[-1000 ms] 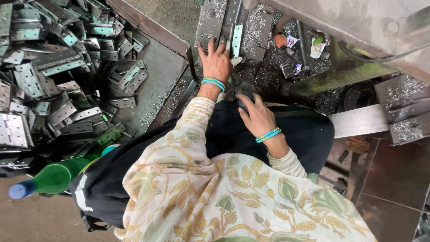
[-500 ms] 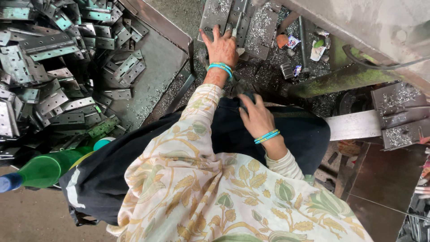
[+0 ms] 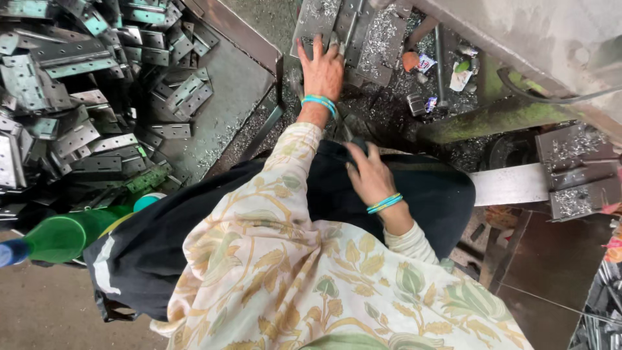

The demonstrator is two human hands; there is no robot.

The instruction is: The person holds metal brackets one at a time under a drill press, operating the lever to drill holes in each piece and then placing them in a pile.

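1. Near the top of the view, the left hand [image 3: 322, 65] lay palm down with its fingers spread wide across a grey metal plate [image 3: 315, 19], touching it but not gripping it.
2. That plate sat at the upper centre among several similar flat plates, all dusted with bright metal shavings [image 3: 379, 35].
3. A turquoise bangle [image 3: 319, 102] circled the left wrist, just above a cream sleeve [image 3: 285, 168] printed with leaves.
4. The right hand [image 3: 368, 175] rested lower, on the dark cloth [image 3: 414, 188] over the person's lap, its fingers loosely bent and partly apart, closed on nothing that could be made out.
5. Turquoise and yellow bangles [image 3: 383, 203] ringed the right wrist.
6. At the left, a large heap of perforated metal hinges [image 3: 84, 84] filled a shallow metal tray [image 3: 227, 110], well apart from both hands.
7. A green plastic bottle [image 3: 65, 236] lay on its side at the lower left, beside the dark cloth.
8. To the right of the left hand, small scraps and wrappers [image 3: 424, 65] lay among the shavings on the floor.
9. At the far right, more stacked metal plates [image 3: 576, 175] carried further shavings, next to a pale flat bar [image 3: 508, 185].
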